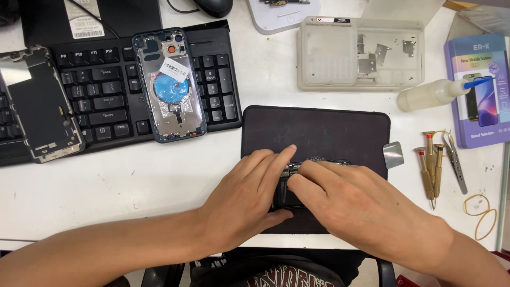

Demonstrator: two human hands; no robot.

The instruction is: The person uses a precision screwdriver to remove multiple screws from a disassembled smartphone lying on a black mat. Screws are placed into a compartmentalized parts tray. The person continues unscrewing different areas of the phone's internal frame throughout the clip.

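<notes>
1. Opened phone (pixel 289 194) lies on the dark work mat (pixel 319 130), lower centre of the frame, mostly covered by both hands; only a strip of its black internals shows between them.
2. Far left of the frame: detached phone screen (pixel 42 109), face down, resting across the left end of the black keyboard (pixel 106 85).
3. Left of centre, upper: empty blue phone housing (pixel 170 85), back side in, with a round blue coil and a white barcode sticker, lying on the keyboard's right half.
4. Left hand (pixel 247 199): palm down over the phone's left side, fingers extended and pressing flat, index tip reaching toward the upper edge. Thumb tucked under at the lower edge. Not closed around anything; pressing, not gripping.
5. Right hand (pixel 345 199): palm down over the phone's right side, fingers curled slightly with tips on the phone's middle. Also pressing rather than clasping.
6. Upper centre-right: translucent parts tray (pixel 319 58) holding small metal brackets.
7. Right of the mat: small metal plate (pixel 393 155) touching the mat edge; clear squeeze bottle (pixel 430 94) with blue nozzle lying on its side.
8. Right: brass-handled screwdrivers (pixel 430 170), tweezers (pixel 457 165), rubber bands (pixel 481 210).
9. Far right, upper: purple screen box (pixel 478 85).
</notes>
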